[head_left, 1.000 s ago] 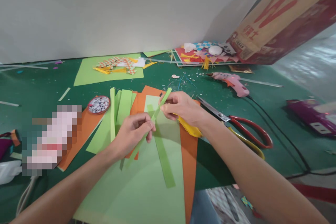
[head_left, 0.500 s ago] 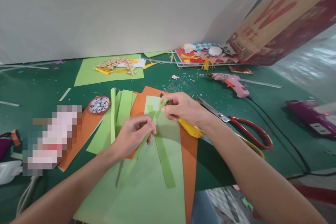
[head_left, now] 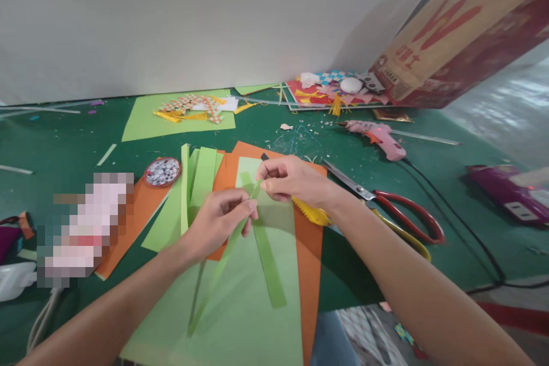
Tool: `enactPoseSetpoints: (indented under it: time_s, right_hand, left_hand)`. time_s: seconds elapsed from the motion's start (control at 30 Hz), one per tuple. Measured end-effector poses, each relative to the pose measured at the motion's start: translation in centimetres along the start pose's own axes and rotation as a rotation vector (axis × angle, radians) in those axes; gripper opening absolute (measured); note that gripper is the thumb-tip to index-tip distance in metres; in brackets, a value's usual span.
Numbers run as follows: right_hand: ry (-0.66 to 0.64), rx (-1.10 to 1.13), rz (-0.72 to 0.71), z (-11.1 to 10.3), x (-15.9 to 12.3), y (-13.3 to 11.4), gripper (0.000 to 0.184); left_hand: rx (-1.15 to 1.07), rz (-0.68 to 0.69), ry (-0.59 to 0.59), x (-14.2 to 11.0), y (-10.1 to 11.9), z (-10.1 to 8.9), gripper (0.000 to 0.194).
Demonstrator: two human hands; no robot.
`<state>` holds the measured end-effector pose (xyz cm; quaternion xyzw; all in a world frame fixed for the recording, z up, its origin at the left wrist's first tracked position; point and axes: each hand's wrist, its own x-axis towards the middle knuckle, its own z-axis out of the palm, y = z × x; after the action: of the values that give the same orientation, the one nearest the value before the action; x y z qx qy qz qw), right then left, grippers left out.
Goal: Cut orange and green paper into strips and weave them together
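Both hands pinch one narrow green paper strip (head_left: 214, 283) above the table. My left hand (head_left: 221, 220) grips it mid-length with closed fingers. My right hand (head_left: 291, 180) pinches its upper end. The strip's lower part hangs down toward the near edge over a large light green sheet (head_left: 240, 320). Beneath the hands lie orange paper (head_left: 309, 263), another wider green strip (head_left: 268, 263) and several cut green strips (head_left: 199, 177). A yellow object (head_left: 311, 211) sits partly under my right wrist.
Red-handled scissors (head_left: 398, 211) lie to the right on the green mat (head_left: 64, 148). A pink glue gun (head_left: 380, 137) with a black cord sits behind them. A round tin of googly eyes (head_left: 162, 171) is at left. Paper crafts and a cardboard box (head_left: 463, 34) stand at the back.
The strip has slid through the fingers: its upper end, which stuck out past my right hand, is now at the fingertips, and the lower end hangs further toward the near edge.
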<state>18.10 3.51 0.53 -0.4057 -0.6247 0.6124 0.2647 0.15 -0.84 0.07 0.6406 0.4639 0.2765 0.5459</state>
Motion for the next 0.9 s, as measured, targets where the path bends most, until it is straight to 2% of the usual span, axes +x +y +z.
enactPoseSetpoints:
  time_s: [0.23,0.47,0.67,0.9]
  right_hand:
    - [0.018,0.07,-0.041,-0.4,0.1,0.1,0.003]
    - [0.217,0.207,-0.075,-0.3,0.1,-0.3,0.008]
    - [0.078,0.126,0.006,0.9,0.4,0.0,0.012]
    - [0.044,0.034,0.02,1.3,0.2,-0.1,0.01]
  left_hand:
    - [-0.014,0.021,0.0,-0.2,0.1,0.0,0.027]
    - [-0.054,0.073,0.21,0.2,0.2,0.2,0.026]
    - [-0.186,-0.029,0.267,0.5,0.2,0.5,0.027]
    - [-0.259,-0.066,0.327,0.5,0.1,0.6,0.029]
